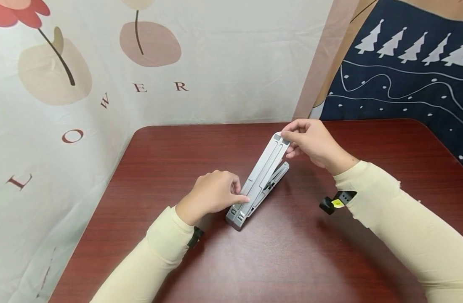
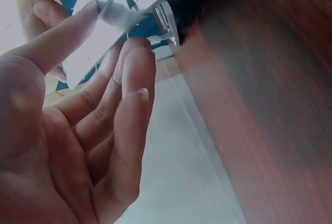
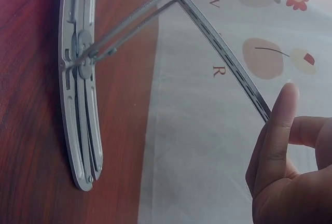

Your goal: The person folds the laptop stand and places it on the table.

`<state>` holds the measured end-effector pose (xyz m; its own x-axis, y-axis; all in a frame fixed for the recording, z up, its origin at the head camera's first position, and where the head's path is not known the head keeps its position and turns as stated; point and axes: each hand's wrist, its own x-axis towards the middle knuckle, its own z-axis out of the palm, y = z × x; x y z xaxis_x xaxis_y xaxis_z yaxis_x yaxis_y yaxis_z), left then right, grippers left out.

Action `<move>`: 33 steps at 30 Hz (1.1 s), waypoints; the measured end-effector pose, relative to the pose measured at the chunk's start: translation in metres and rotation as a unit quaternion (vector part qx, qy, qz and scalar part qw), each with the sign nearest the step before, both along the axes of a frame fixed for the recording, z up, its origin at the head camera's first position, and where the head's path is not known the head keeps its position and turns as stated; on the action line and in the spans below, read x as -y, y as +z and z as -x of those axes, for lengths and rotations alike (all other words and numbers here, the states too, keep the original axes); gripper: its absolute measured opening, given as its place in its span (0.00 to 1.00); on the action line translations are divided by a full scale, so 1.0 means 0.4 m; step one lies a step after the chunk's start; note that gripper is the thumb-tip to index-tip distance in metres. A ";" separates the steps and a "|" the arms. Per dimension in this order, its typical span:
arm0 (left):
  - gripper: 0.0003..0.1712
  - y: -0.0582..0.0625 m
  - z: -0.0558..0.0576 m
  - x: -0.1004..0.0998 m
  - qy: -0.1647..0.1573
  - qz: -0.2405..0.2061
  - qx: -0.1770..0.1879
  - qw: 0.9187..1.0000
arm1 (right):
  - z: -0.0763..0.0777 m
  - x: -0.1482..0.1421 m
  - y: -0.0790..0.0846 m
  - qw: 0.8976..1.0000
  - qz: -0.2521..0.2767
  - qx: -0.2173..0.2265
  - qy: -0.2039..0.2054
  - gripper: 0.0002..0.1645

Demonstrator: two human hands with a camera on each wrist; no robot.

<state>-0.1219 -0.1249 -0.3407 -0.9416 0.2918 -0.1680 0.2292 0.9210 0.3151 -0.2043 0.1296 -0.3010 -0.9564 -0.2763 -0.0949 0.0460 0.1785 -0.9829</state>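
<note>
A silver folding laptop stand (image 1: 262,172) stands partly unfolded on the table, its upper arm raised at a slant above the lower base. In the right wrist view its slotted base (image 3: 83,105) lies along the tabletop, and thin struts join it to the raised arm. My right hand (image 1: 309,141) pinches the far, raised end of that arm between thumb and fingers. Near the hinge end, my left hand (image 1: 214,191) grips the stand, thumb on top and fingers curled at its side. The left wrist view shows the left hand (image 2: 98,125) close up, with the stand blurred.
The dark red wooden table (image 1: 171,151) has rounded far corners. Behind it hangs a pale curtain (image 1: 231,63) with flower prints and letters. A navy cloth with white trees (image 1: 402,88) hangs at the right. Black wrist straps show at both sleeves.
</note>
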 end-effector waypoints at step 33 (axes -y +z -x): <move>0.32 -0.009 -0.045 -0.051 -0.012 0.030 -0.122 0.992 | 0.018 -0.051 -0.032 0.999 -0.021 0.013 -0.045 0.12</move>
<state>-0.1038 -0.1045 -0.3441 -0.9492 0.3110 0.0467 0.3141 0.9299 0.1912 -0.2114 0.1499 -0.3137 -0.9742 -0.1844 -0.1303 0.0896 0.2141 -0.9727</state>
